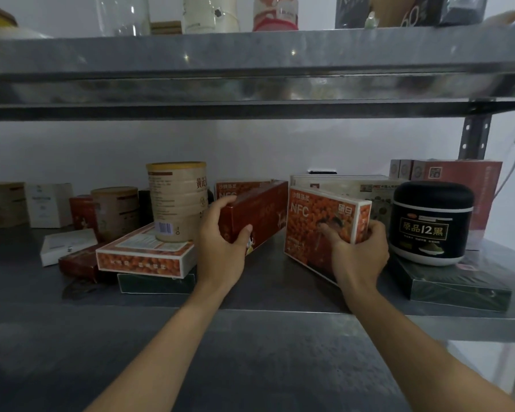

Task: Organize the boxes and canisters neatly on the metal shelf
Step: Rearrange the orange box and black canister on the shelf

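The left hand (220,248) curled tight round one long dark red cardboard box (260,211) and the right hand (360,254) squeezed one flat orange-and-white cardboard box (315,224), both on the grey metal shelf (275,282). Two tan round canisters (176,200) stood left; far-left boxes (48,205) looked blurry

Storeroom here: grey sheet-metal shelf (250,295) on a perforated steel upright (474,135), tall beige tin canister (177,200) and round black jar (431,224) stocked on it, plain white wall (250,147) behind.
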Demonstrator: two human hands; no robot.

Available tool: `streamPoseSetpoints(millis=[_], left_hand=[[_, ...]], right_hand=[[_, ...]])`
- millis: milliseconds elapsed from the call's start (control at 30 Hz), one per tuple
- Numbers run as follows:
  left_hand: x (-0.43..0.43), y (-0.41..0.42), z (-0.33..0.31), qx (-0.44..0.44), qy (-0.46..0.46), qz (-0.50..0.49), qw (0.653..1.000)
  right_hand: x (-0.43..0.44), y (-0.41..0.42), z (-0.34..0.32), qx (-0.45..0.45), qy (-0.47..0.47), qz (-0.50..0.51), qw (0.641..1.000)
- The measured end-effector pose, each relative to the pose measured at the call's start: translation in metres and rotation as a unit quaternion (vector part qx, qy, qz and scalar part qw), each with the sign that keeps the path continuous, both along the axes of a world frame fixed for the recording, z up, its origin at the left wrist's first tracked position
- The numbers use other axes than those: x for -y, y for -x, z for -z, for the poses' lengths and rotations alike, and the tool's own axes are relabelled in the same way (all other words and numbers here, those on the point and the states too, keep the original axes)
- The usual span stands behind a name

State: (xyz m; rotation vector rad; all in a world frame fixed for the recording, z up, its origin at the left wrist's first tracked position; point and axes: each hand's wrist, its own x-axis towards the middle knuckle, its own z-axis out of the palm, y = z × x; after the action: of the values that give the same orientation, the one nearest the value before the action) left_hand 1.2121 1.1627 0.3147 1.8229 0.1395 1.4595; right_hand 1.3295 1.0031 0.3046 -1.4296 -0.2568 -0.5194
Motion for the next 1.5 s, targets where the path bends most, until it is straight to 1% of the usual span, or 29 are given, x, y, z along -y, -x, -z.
streamPoseSetpoints(millis=[167, 300, 500, 633, 733, 900, 1033, 1233, 1400, 1500], left_hand=[[-0.004, 0.039, -0.016, 0.062, -0.011, -0.018, 0.998], [-0.014, 0.066, -0.025, 0.087, 0.013, -0.017, 0.996], [-0.037, 0.102, -0.029, 0.114, 0.028, -0.056, 0.991], [-0.053, 0.129, -0.031, 0.156, 0.061, -0.057, 0.984], [-0.070, 0.153, -0.033, 0.185, 0.055, -0.089, 0.977], [-0.110, 0.188, -0.026, 0.208, 0.084, -0.151, 0.963], [-0.143, 0.193, -0.012, 0.192, 0.110, -0.218, 0.950], [-0.198, 0.190, 0.016, 0.119, 0.138, -0.292, 0.939], [-0.230, 0.179, 0.031, 0.085, 0.119, -0.312, 0.939], [-0.246, 0.172, 0.038, 0.037, 0.106, -0.311, 0.944]], right_hand=[[-0.007, 0.016, 0.001, 0.002, -0.012, -0.028, 1.000], [-0.024, 0.029, 0.000, -0.008, -0.007, -0.041, 0.999], [-0.053, 0.048, -0.004, -0.010, -0.003, -0.067, 0.998], [-0.071, 0.058, -0.004, -0.006, 0.001, -0.069, 0.998], [-0.079, 0.062, -0.004, -0.005, 0.003, -0.074, 0.997], [-0.090, 0.064, -0.005, -0.007, 0.013, -0.076, 0.997], [-0.099, 0.064, -0.003, -0.006, 0.028, -0.074, 0.997], [-0.104, 0.062, 0.001, 0.006, 0.046, -0.049, 0.998], [-0.103, 0.064, 0.000, 0.004, 0.052, -0.048, 0.997], [-0.104, 0.063, 0.000, 0.007, 0.055, -0.049, 0.997]])
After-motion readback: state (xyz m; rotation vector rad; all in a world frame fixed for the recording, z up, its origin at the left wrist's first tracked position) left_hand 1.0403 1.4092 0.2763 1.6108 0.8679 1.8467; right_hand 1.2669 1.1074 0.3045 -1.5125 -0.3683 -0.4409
